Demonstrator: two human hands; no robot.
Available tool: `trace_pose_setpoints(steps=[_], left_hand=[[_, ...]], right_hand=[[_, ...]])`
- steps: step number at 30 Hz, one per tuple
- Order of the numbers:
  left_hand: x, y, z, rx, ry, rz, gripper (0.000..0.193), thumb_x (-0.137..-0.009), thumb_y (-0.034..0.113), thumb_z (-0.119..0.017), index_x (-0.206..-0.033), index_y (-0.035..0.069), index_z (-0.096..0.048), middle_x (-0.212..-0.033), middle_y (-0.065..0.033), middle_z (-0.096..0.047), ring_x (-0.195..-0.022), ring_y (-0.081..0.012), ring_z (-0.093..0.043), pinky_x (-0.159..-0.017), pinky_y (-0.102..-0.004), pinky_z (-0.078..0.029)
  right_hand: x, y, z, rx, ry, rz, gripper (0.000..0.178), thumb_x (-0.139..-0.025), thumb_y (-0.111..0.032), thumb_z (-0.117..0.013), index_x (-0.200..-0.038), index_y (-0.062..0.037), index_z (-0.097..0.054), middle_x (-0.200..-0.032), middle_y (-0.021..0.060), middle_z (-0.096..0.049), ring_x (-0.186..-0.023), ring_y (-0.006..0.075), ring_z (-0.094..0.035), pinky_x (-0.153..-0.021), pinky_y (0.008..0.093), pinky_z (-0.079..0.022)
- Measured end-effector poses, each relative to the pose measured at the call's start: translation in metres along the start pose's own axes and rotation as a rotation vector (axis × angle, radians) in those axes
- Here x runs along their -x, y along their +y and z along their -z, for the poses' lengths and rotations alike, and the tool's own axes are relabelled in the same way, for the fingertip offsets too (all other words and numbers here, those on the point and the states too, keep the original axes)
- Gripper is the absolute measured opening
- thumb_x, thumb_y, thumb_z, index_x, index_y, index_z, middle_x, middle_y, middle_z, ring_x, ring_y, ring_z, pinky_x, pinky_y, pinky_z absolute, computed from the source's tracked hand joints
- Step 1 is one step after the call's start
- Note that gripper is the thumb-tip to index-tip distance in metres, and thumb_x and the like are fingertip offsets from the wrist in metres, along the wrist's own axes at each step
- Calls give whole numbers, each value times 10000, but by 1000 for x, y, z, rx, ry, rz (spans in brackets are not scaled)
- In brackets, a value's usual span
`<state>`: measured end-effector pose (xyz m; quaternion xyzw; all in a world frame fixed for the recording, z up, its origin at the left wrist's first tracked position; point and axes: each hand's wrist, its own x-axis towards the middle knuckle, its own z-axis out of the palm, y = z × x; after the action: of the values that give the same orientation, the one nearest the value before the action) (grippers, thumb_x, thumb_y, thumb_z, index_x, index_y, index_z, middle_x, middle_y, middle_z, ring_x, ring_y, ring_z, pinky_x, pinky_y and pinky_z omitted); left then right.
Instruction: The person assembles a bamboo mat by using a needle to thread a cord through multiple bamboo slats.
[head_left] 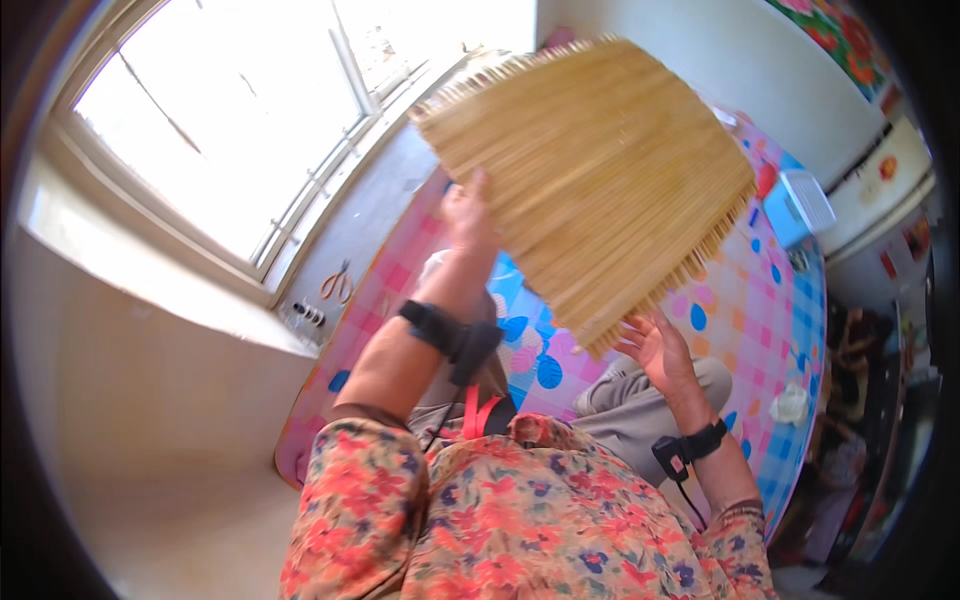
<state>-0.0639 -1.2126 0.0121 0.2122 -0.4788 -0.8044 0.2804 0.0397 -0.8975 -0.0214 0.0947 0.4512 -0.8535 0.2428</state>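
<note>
A tan mat of thin straw-like slats (600, 170), fringed with loose ends along two edges, is held up tilted in front of me. My left hand (468, 215) grips its left edge, thumb on the upper face and the other fingers mostly hidden. Close by the mat's lower right corner is my right hand (660, 350), palm turned up and fingers stretched apart. Its fingertips are at the fringe; whether they bear any weight I cannot tell. Both forearms carry black straps with small boxes.
I sit cross-legged on a colourful checked sheet (700, 360). Scissors (337, 284) and spools of thread (308, 314) lie on the sill to the left, below a bright window. A blue box with a white lid (798, 207) and a crumpled white item (790, 404) are at the right.
</note>
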Motion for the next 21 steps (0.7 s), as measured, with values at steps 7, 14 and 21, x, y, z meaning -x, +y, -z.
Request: trace_pose_setpoints(steps=[7,14,21], left_hand=[[21,-87,23,-150,122,190,280,-888,291,-647,-839,21,-591,-670,-5,-524,-610,-99,-431,-531,-321,-380],[18,-114,52,-278,42,528,224,-906,246,-595,-994,41,-576,-821,-58,-582,-749,-210,-596,-618,-403,-521],[26,-132,72,-267,-65,909,282,-897,119,-515,-1112,-55,-461,-1048,-208,-544,-878,-445,-596,-731,-606,-507]], right_hand=[[-15,19,36,18,54,-7,351,-952,-231,-540,-1247,-52,-476,-1143,83,-572,-1070,239,-558,-941,434,-473],[-44,46,75,8,232,-140,304,-965,-205,-484,-1204,-17,-496,-1117,135,-597,-1038,295,-587,-883,507,-491],[-45,35,79,210,227,-201,312,-910,-158,-556,-1170,-17,-456,-1102,165,-579,-965,299,-591,-703,434,-510]])
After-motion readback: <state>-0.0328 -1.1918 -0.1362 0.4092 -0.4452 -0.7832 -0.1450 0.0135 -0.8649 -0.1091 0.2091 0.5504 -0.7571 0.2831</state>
